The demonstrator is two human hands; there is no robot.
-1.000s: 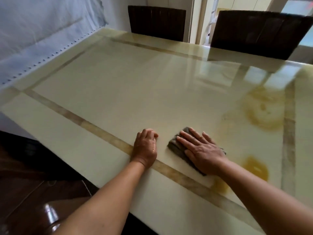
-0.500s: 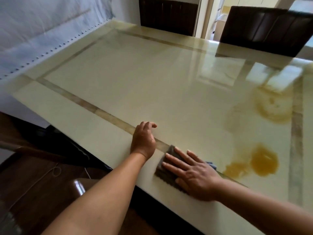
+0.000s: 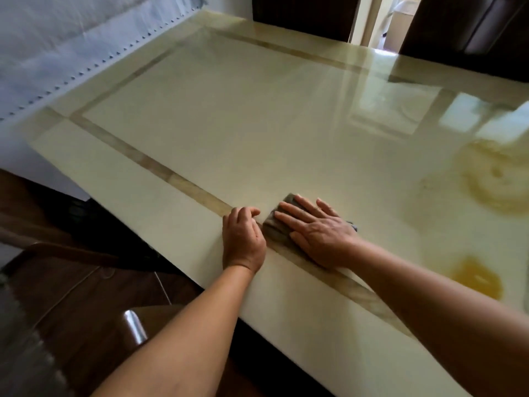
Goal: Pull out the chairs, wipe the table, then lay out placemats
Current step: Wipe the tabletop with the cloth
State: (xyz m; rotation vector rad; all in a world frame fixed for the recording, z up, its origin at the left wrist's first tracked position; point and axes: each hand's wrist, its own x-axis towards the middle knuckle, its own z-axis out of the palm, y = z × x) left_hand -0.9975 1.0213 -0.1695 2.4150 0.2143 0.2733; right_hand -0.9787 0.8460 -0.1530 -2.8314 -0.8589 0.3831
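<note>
- Clearly mid-wipe: right hand (image 3: 320, 236) laid flat on grey cloth (image 3: 276, 227), fingers straight and spread, pressing rather than clutching, likely to keep the whole pad against the worktop (image 3: 229, 133).
- Left hand (image 3: 243, 239) just beside the cloth, fingers curled under into a loose fist, holding nothing; resting on the surface, probably as a brace for the lean forward.
- Cloth near the front edge, lying across the darker inlaid band (image 3: 160, 167), mostly covered by the palm, one corner showing past the fingertips.
- Yellowish stains (image 3: 478, 277) to the right, well apart from the cloth, apparently not yet reached.
- Dark chairs (image 3: 469, 32) along the far side, close to the worktop edge.
- No placemats in view; that step judged not yet begun.
</note>
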